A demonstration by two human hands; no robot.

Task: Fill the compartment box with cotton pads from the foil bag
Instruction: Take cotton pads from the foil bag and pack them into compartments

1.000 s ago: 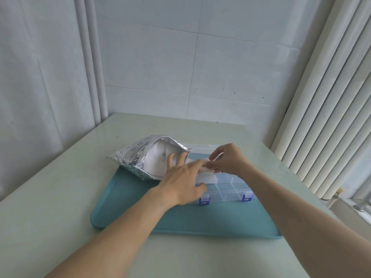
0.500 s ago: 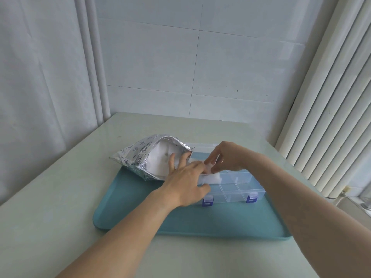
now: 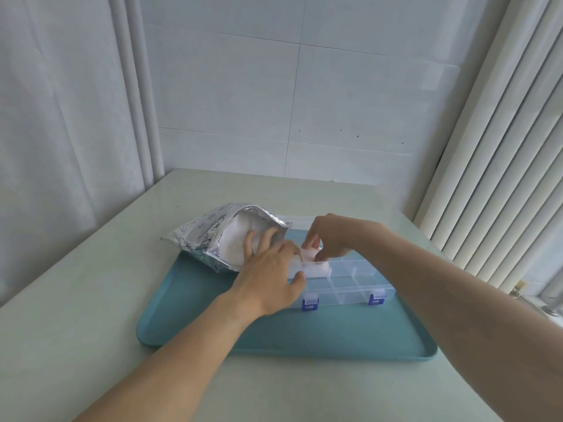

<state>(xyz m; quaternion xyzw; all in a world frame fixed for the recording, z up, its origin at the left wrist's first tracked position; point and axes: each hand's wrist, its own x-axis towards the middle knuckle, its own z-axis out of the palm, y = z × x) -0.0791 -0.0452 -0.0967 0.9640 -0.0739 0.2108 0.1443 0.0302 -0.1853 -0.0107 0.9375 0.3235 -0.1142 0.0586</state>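
Observation:
A clear compartment box (image 3: 350,284) with blue latches lies open on a teal tray (image 3: 335,336). To its left an open silver foil bag (image 3: 201,236) lies on its side, white pads (image 3: 234,242) showing in its mouth. My left hand (image 3: 268,275) rests flat over the box's left end, its fingers reaching to the bag's mouth. My right hand (image 3: 332,239) pinches a white cotton pad (image 3: 309,254) over a left compartment. More white pads (image 3: 318,269) fill a compartment just below it.
The tray sits on a pale green table (image 3: 76,315) in a corner. A tiled wall stands behind, a curtain (image 3: 61,117) hangs at the left and vertical blinds (image 3: 502,178) at the right. The box's lid (image 3: 295,220) lies back behind it.
My right hand has pushed its pad lower toward the compartment. My left hand stays over the box's left end. The view has shifted a little.

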